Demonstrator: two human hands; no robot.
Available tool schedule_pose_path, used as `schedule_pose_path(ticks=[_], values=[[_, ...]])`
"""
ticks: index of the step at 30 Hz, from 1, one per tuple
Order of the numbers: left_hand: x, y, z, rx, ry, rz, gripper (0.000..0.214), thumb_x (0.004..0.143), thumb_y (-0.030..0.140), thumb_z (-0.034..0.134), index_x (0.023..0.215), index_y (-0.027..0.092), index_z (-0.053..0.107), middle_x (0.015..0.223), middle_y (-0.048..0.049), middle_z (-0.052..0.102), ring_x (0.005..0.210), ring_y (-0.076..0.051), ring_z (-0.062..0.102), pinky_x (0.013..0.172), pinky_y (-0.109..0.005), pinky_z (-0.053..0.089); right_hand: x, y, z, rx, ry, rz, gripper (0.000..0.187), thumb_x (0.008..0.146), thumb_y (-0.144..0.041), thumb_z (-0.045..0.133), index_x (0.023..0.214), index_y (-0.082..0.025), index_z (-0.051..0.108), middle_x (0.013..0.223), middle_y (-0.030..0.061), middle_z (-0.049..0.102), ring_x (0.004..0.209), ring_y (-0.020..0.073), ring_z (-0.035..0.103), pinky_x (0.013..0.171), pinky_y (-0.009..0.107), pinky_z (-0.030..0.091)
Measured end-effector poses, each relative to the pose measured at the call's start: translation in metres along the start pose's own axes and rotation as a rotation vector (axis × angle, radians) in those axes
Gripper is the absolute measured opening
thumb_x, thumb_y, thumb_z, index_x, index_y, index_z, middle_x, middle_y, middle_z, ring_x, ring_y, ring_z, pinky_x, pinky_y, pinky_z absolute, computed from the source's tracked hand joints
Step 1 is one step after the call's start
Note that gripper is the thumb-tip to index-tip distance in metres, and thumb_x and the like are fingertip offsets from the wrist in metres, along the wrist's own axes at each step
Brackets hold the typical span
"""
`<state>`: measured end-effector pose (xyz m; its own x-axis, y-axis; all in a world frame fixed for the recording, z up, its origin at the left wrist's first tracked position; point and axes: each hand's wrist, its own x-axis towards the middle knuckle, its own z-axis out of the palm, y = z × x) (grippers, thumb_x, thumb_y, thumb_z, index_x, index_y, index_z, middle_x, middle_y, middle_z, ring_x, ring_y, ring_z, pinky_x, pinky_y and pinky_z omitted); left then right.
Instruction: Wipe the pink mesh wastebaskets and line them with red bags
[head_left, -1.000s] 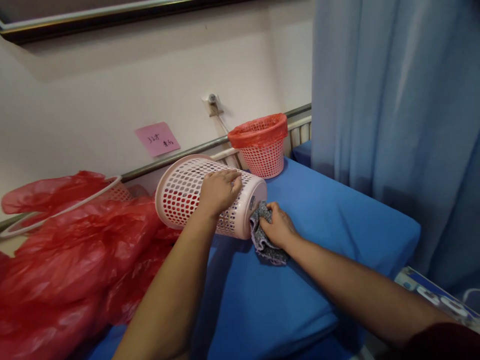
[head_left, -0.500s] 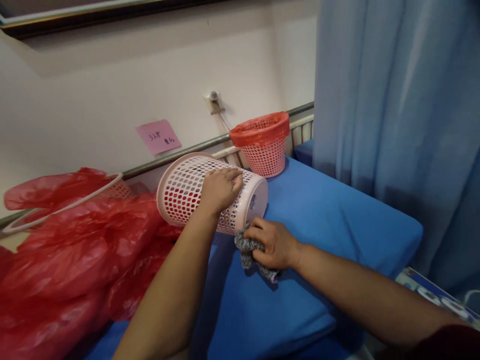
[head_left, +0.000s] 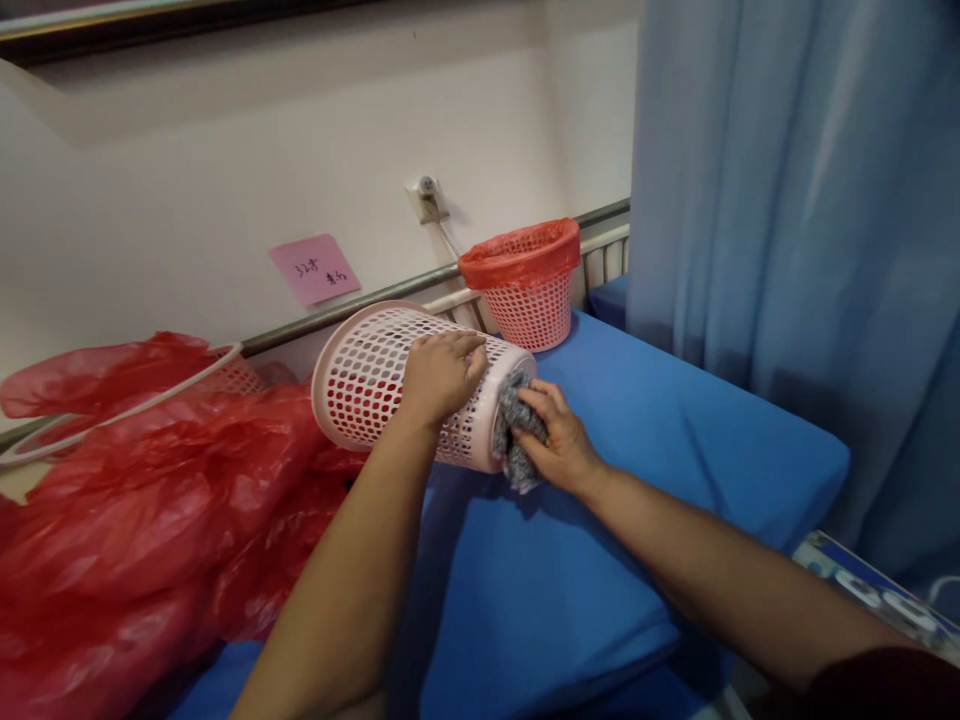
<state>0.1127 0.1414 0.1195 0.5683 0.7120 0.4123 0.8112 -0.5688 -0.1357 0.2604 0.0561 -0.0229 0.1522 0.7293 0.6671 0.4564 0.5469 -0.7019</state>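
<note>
While the left hand [head_left: 439,375] clasps a tipped pink perforated plastic basket [head_left: 360,385], the right hand [head_left: 559,445] grips crumpled grey cloth [head_left: 510,440] against its base, mid-wipe.

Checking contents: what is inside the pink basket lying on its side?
Through holes in the pink basket only red plastic bags beyond show; no contents visible. The left hand and grey cloth under the right hand hide its base.
</note>
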Motion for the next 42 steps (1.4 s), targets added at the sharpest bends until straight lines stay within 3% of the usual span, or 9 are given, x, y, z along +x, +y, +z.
schedule_pose_path(ticks=[5,8,11,15,18,24,28,33,42], values=[[-0.001,-0.002,0.000,-0.007,0.009,-0.003,0.042,0.097,0.031,0.041,0.119,0.024,0.075,0.130,-0.0047,0.074,0.123,-0.028,0.065,0.107,-0.046,0.042,-0.018,-0.022,0.005,-0.189,-0.488,-0.145,0.039,0.077,-0.012,0.061,0.112,-0.025,0.070,0.126,0.0068,0.058,0.112,0.0242,0.059,0.096,0.038,0.052],[-0.004,-0.004,0.000,-0.011,0.018,0.015,0.042,0.098,0.032,0.041,0.120,0.022,0.075,0.131,-0.0059,0.073,0.123,-0.028,0.065,0.107,-0.047,0.042,-0.016,-0.021,0.005,-0.386,-0.601,0.033,0.029,0.077,-0.010,0.060,0.099,-0.023,0.073,0.113,0.0083,0.064,0.103,0.0243,0.061,0.089,0.036,0.052],[-0.006,-0.005,0.000,-0.019,0.031,0.015,0.042,0.098,0.033,0.041,0.121,0.023,0.075,0.131,-0.0058,0.073,0.123,-0.028,0.065,0.107,-0.047,0.042,-0.007,-0.005,0.003,-0.452,-0.523,0.250,0.025,0.079,-0.010,0.059,0.096,-0.022,0.073,0.108,0.0088,0.066,0.096,0.0233,0.064,0.088,0.036,0.052],[-0.008,-0.004,-0.001,-0.006,0.026,0.003,0.041,0.097,0.032,0.043,0.121,0.024,0.074,0.132,-0.0046,0.073,0.122,-0.028,0.065,0.107,-0.046,0.042,0.012,0.022,-0.001,-0.214,-0.042,0.489,0.032,0.083,-0.017,0.057,0.113,-0.022,0.069,0.117,0.0075,0.064,0.107,0.0229,0.064,0.100,0.039,0.051],[-0.006,-0.004,0.000,0.010,0.012,0.001,0.041,0.097,0.031,0.042,0.122,0.024,0.074,0.132,-0.0044,0.073,0.123,-0.028,0.065,0.107,-0.046,0.042,0.018,0.025,0.000,-0.007,0.219,0.376,0.042,0.085,-0.022,0.060,0.127,-0.022,0.062,0.128,0.0096,0.059,0.123,0.0239,0.058,0.111,0.043,0.045],[-0.002,-0.005,0.003,0.010,0.013,-0.005,0.042,0.098,0.032,0.040,0.121,0.023,0.075,0.133,-0.0054,0.072,0.125,-0.028,0.064,0.107,-0.046,0.042,-0.011,-0.011,0.003,0.058,-0.268,-0.184,0.055,0.075,-0.003,0.059,0.122,-0.029,0.066,0.138,0.0052,0.051,0.130,0.0205,0.052,0.110,0.038,0.045],[-0.005,-0.007,0.003,-0.010,0.011,-0.015,0.042,0.098,0.032,0.041,0.121,0.024,0.075,0.133,-0.0050,0.072,0.125,-0.029,0.064,0.108,-0.048,0.041,-0.020,-0.015,0.006,-0.219,-0.558,-0.107,0.046,0.074,-0.001,0.059,0.107,-0.029,0.075,0.127,0.0050,0.060,0.118,0.0236,0.057,0.099,0.038,0.050],[-0.010,-0.009,0.001,-0.018,0.012,-0.021,0.042,0.098,0.033,0.041,0.122,0.024,0.074,0.134,-0.0054,0.072,0.126,-0.029,0.063,0.109,-0.049,0.040,-0.009,0.015,0.017,-0.382,-0.397,0.311,0.037,0.077,-0.003,0.059,0.101,-0.025,0.077,0.121,0.0071,0.065,0.110,0.0238,0.061,0.099,0.037,0.050],[-0.008,-0.008,0.001,-0.009,0.014,-0.031,0.042,0.098,0.034,0.041,0.122,0.025,0.075,0.134,-0.0045,0.072,0.126,-0.028,0.063,0.108,-0.047,0.041,0.009,0.035,0.015,-0.398,-0.184,0.545,0.040,0.091,-0.026,0.056,0.129,-0.014,0.062,0.123,0.0133,0.064,0.109,0.0230,0.065,0.101,0.036,0.050]])
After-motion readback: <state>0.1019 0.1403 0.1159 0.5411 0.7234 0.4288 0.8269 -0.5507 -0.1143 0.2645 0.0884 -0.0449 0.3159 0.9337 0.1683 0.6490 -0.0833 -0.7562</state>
